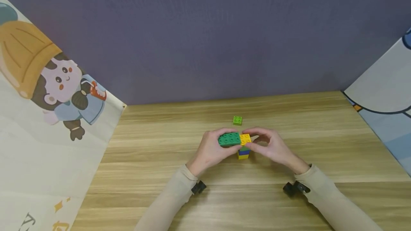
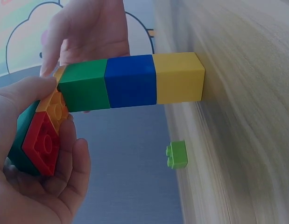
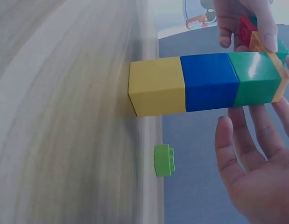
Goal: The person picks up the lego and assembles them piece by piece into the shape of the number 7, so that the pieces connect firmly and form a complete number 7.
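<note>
A tower of a yellow block [image 2: 179,78], a blue block [image 2: 131,80] and a green block [image 2: 83,86] stands upright on the table. Across its top lies a flat yellow brick [image 1: 245,139], jutting out to the left. A long green brick [image 1: 229,139] sits over the jutting part, with a red brick [image 2: 42,144] below it. My left hand [image 1: 213,149] grips the long green brick between thumb and fingers. On the other side, my right hand [image 1: 276,149] pinches the flat yellow brick's right end front and back, its other fingers [image 3: 258,135] spread beside the tower.
Behind the tower, a small lime green brick [image 1: 237,120] rests on the wooden table [image 1: 144,167]. A dark grey-blue panel [image 1: 205,38] rises at the table's back edge. Printed cloth [image 1: 38,159] borders the left side, and more hangs at the right.
</note>
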Demonstrator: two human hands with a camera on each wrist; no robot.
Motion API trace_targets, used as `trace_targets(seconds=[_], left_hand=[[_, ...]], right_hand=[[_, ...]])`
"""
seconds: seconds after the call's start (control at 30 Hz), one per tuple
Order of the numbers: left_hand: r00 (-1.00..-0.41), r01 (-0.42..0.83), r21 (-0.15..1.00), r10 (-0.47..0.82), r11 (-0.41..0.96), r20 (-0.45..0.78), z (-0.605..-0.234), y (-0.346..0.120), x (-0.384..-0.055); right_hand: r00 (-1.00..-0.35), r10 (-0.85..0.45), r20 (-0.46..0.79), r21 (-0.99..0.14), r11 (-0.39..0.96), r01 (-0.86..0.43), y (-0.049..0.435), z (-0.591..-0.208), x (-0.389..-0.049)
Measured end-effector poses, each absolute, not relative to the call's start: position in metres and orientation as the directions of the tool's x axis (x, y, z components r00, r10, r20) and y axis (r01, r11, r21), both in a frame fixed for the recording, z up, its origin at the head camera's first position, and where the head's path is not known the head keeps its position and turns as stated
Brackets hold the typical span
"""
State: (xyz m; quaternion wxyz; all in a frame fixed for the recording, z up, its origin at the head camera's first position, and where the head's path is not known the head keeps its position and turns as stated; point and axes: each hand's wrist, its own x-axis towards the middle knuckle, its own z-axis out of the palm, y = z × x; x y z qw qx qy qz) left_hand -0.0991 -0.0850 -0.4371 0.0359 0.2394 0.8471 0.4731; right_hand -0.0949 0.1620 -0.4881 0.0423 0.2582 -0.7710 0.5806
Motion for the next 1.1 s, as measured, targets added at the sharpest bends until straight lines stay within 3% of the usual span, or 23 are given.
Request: trace_targets(seconds=[0.47,1.1], left_hand=[[-0.887,0.373,0.811,0.431,0.451,0.168,-0.437,-0.084,-0.1],[-0.893,0.355,0.805,0.427,0.476,0.141,-0.435,-0.083,-0.098]], right_hand=[[-0.896,-0.293,0.334,-0.914,0.131,-0.384,0.165,-0.488,-0.112],[-0.973,-0.097,0.209,-0.93,0.288,-0.228,0.165,-0.485,-0.137]])
